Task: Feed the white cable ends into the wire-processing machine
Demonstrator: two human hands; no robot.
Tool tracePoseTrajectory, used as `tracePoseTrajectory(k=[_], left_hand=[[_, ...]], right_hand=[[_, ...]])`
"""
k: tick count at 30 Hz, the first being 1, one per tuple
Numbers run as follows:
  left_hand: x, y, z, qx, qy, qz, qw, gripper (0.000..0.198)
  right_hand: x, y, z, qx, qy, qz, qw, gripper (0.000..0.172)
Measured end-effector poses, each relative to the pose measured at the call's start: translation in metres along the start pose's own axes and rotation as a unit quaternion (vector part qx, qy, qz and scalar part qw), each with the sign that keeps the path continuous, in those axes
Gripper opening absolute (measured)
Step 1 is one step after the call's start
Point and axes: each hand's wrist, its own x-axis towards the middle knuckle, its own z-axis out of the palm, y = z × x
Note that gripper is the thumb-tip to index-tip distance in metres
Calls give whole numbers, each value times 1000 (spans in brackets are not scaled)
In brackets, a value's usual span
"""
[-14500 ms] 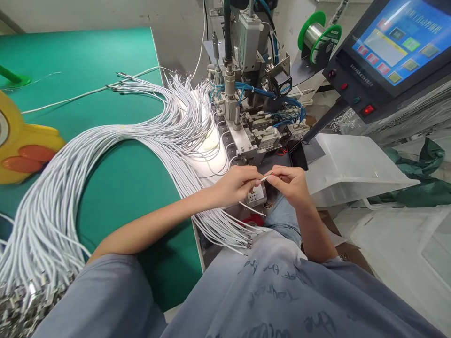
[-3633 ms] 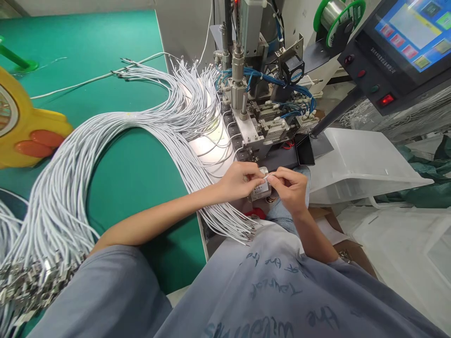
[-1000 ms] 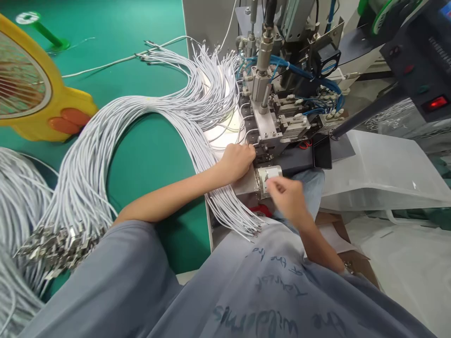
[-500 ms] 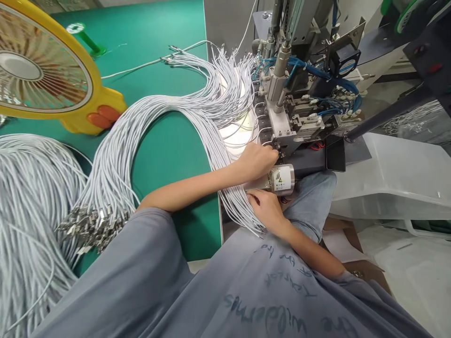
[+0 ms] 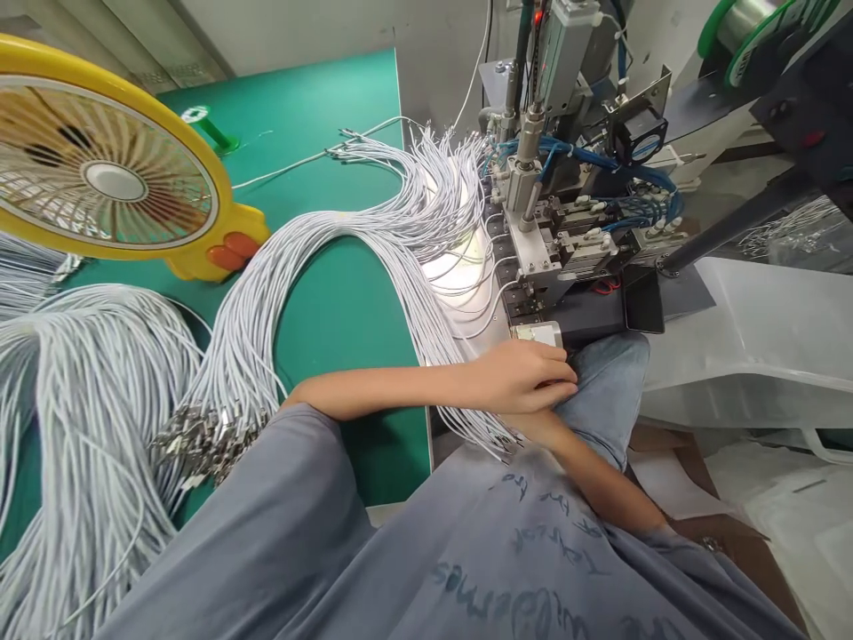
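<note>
My left hand (image 5: 526,375) lies across the front of a metal cylinder with a label (image 5: 543,334), palm down, fingers loosely stretched and somewhat apart; I see nothing in it. Beneath it is my right hand (image 5: 538,428), of which only the wrist area shows, so its fingers are hidden. A thick bundle of white cables (image 5: 426,329) passes under my left forearm, and its loose ends hang over the table edge by my right wrist. Just beyond my hands stands a machine (image 5: 533,249) with several white cable ends leading into its near side.
A yellow fan (image 5: 240,222) stands on the green table (image 5: 333,311) at left. More white cables (image 5: 99,382) lie below it, with metal connectors (image 5: 213,440) beside my left elbow. A green spool (image 5: 217,133) is at the back. A white bin (image 5: 766,320) stands at right.
My left hand has come away from the machine's near edge and down over my right hand, its fingers loosening. Another white cable now loops into the machine there. The view has shifted slightly.
</note>
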Motion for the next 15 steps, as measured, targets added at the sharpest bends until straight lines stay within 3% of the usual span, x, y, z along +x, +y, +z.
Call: tracePoseTrajectory(k=[4, 6, 7, 12, 15], left_hand=[[3, -7, -1, -97, 23, -8, 995, 32], [5, -15, -1, -104, 25, -41, 993, 35], [5, -19, -1, -100, 30, -57, 993, 37], [10, -41, -6, -99, 127, -55, 985, 24], [14, -48, -13, -120, 185, -30, 975, 18]], right_hand=[[1, 3, -47, 55, -82, -25, 995, 19], [5, 4, -70, 117, -127, 4, 985, 19], [8, 4, -80, 143, -122, 29, 982, 19], [29, 6, -95, 278, 55, 103, 954, 16], [39, 4, -89, 390, 81, 113, 910, 25]])
